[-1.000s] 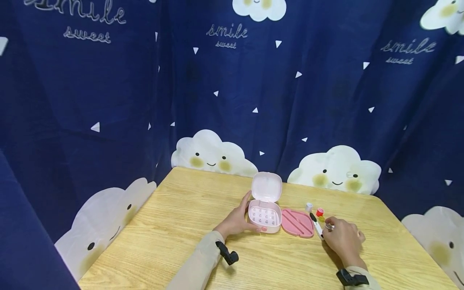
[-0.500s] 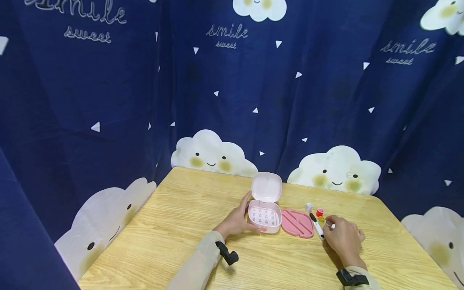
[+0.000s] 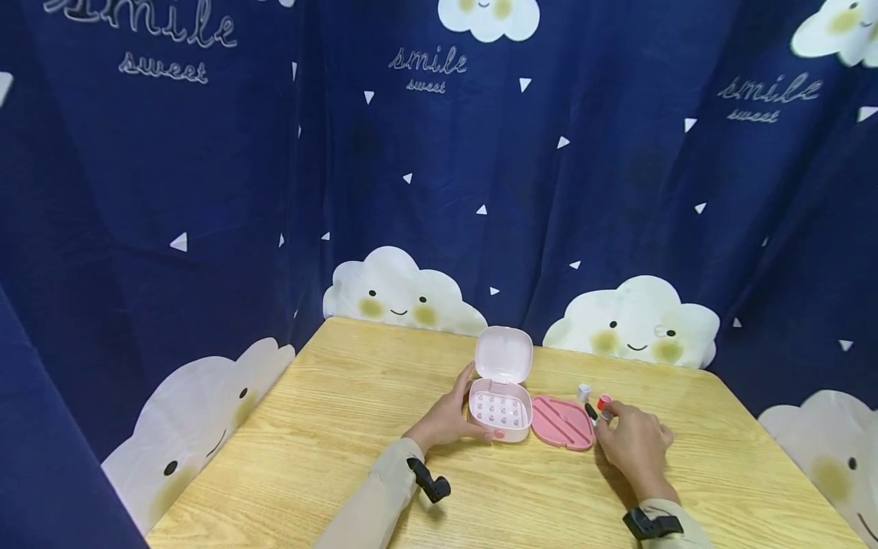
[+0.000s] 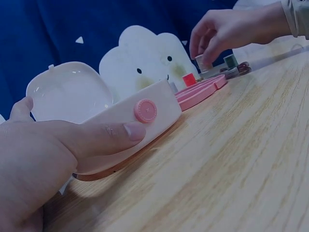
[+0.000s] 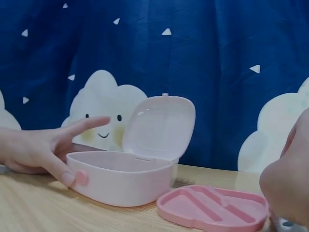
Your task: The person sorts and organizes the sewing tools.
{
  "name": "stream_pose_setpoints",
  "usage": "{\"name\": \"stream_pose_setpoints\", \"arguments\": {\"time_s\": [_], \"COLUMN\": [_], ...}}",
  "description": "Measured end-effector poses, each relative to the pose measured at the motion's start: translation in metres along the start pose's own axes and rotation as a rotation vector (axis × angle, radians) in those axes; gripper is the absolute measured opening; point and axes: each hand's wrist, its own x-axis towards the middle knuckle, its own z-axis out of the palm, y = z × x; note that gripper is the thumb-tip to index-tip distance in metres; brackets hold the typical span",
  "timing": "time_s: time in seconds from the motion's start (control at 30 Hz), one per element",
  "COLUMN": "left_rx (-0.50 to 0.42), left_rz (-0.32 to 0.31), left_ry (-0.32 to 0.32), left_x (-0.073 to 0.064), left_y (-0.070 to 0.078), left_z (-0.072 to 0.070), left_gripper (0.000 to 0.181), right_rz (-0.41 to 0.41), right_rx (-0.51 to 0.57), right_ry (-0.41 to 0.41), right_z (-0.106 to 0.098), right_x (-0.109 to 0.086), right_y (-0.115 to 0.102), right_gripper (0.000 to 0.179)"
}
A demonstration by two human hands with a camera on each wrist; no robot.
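My left hand (image 3: 444, 419) grips the side of a pale pink sewing-type box (image 3: 516, 436) with its lid (image 3: 504, 354) raised. In the left wrist view the thumb lies along the front wall, beside a round pink button (image 4: 146, 111). A pink divided tray (image 3: 562, 423) lies flat against the box's right side. Beyond the tray, my right hand (image 3: 638, 446) pinches a small whitish, spool-like piece (image 4: 203, 63) between thumb and fingers, just above the table. Close to those fingertips stands a red spool (image 3: 604, 401). A black-tipped tool (image 3: 591, 411) is partly covered by the hand.
A white spool (image 3: 584, 392) stands behind the tray. In the left wrist view a green spool (image 4: 230, 61) shows near the right hand. Several small rounded bumps line the box's floor (image 3: 499, 410). A blue curtain (image 3: 439, 191) hangs behind the wooden table (image 3: 370, 381).
My right hand has moved left toward the tray with the small whitish piece, and now covers the yellow spool and most of the black-tipped tool. The left hand and box stay still.
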Motion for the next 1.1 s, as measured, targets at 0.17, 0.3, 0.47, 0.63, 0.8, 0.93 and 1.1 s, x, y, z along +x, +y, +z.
{"name": "stream_pose_setpoints", "arguments": {"time_s": [0.17,0.3,0.47,0.63,0.8,0.93,1.1], "left_rx": [0.000,-0.004,0.014,0.006,-0.010,-0.004,0.014], "left_rz": [0.000,-0.006,-0.015,-0.014,-0.001,0.006,0.013], "left_ry": [0.010,0.010,0.015,0.015,0.009,0.008,0.009], "left_x": [-0.001,-0.001,-0.001,-0.001,-0.001,-0.001,0.000], "left_y": [0.000,0.000,0.001,0.001,0.000,0.000,-0.002], "left_z": [0.002,0.003,0.004,0.003,0.002,0.001,0.002], "left_gripper": [0.140,0.140,0.141,0.141,0.141,0.141,0.140], "right_rz": [-0.028,-0.026,-0.043,-0.070,-0.092,-0.119,-0.138], "right_rx": [0.024,0.035,0.043,0.069,0.078,0.081,0.099], "right_ry": [-0.013,-0.019,-0.017,-0.044,-0.068,-0.055,-0.051], "right_z": [0.003,0.007,0.012,0.017,0.020,0.024,0.031], "right_x": [0.003,0.004,0.008,0.013,0.019,0.024,0.028], "right_y": [-0.011,-0.020,-0.032,-0.044,-0.060,-0.072,-0.086], "right_gripper": [0.022,0.024,0.024,0.022,0.022,0.020,0.017]}}
